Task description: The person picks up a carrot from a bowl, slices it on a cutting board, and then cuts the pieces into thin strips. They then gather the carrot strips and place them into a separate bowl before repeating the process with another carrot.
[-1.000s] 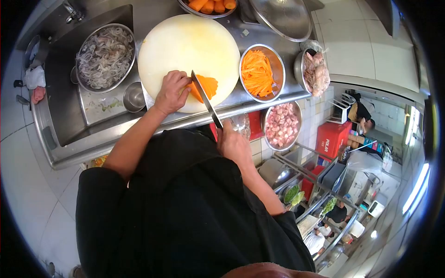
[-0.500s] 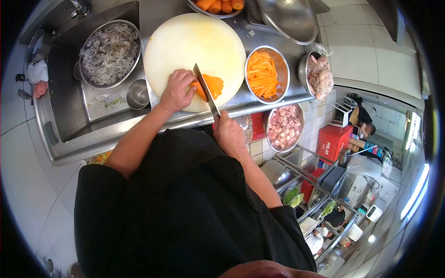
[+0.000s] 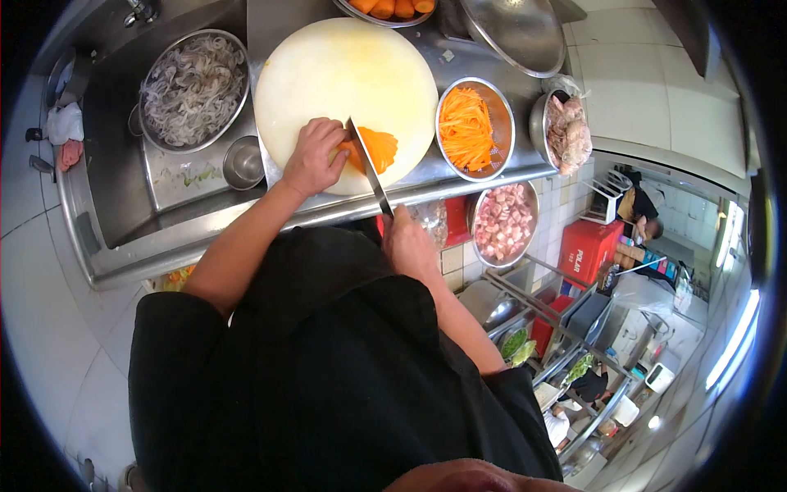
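On the round white cutting board (image 3: pixel 328 74), my left hand (image 3: pixel 314 157) presses down a piece of carrot (image 3: pixel 350 152) with curled fingers. My right hand (image 3: pixel 411 244) is closed round the handle of a kitchen knife (image 3: pixel 373 173), near the board's front edge. The blade lies across the carrot, just right of my left fingertips. Overlapping carrot slices (image 3: pixel 381 148) fan out on the right side of the blade. To the right of the board, a metal colander (image 3: pixel 508 123) holds carrot strips (image 3: pixel 466 129).
Left is a sink (image 3: pixel 115 189) with a bowl of pale, squid-like strips (image 3: pixel 197 90) and a small metal pot (image 3: pixel 243 162). Whole carrots (image 3: pixel 402 8) sit behind the board. Raw meat cubes (image 3: pixel 502 223) fill a bowl below the counter edge; bagged meat (image 3: pixel 567 135) stands right.
My right hand and the knife have drawn back slightly towards my body. My left hand stays on the carrot, and the view has shifted a little.
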